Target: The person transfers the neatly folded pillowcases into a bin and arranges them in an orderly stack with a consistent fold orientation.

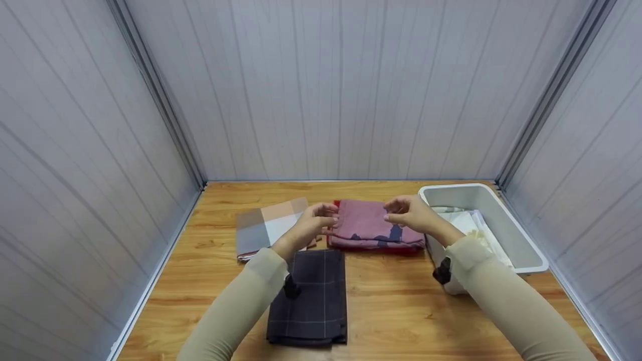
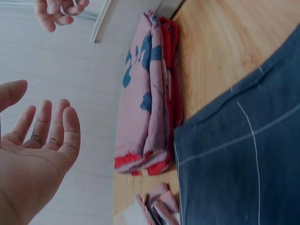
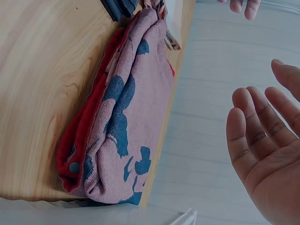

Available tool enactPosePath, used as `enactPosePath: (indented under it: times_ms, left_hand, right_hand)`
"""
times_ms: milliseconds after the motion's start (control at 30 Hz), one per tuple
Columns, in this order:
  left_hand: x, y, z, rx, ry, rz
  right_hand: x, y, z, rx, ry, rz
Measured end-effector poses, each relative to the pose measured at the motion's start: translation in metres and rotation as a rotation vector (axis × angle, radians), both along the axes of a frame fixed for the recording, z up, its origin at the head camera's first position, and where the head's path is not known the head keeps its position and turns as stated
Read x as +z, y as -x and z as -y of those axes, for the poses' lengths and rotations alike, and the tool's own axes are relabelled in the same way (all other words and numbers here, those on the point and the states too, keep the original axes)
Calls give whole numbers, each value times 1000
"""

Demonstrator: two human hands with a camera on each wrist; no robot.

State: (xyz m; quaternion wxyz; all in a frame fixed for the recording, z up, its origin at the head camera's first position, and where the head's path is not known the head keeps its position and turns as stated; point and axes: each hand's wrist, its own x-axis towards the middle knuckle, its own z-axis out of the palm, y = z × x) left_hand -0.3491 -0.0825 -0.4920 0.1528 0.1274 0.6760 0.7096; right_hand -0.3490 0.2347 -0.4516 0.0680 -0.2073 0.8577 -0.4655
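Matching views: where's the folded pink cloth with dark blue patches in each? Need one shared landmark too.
Head: the folded pink cloth with dark blue patches lies just right of and below centre.
Left wrist: around centre, its long side running nearly vertically.
Right wrist: left of centre, slanting from top to bottom.
Shared landmark: red fabric showing along its underside.

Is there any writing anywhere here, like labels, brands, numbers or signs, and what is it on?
None that can be read: no words, numbers or signs show on the pink folded cloth, the dark checked cloth, the colour-block cloth, the pale bin or the walls.
Too small and blurred to tell: a tiny pale patch at the red edge below the pink cloth, in the left wrist view.
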Motion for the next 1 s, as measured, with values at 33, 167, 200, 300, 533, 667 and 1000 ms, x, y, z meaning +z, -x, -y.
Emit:
enactPosePath:
  times_ms: [33, 167, 200, 300, 533, 667, 1000]
  left_hand:
    - [-1, 0, 2, 6, -1, 4]
    - [-2, -2, 12, 44, 14, 19]
    - [-3, -2, 15, 51, 21, 20]
    - [-6, -1, 23, 63, 30, 9]
    - [-12, -5, 42, 76, 115, -9]
    - [-19, -6, 53, 63, 126, -4]
    - [-31, -10, 67, 66, 131, 47]
  right_hand:
    - [-1, 0, 2, 1, 4, 4]
    - [-6, -1, 9, 15, 22, 8]
    - [-7, -1, 10, 18, 26, 13]
    - [-10, -4, 16, 13, 18, 23]
    - [-18, -7, 25, 30, -10, 19]
    - [-23, -7, 31, 47, -31, -4]
    - [-35, -11, 40, 42, -44, 54]
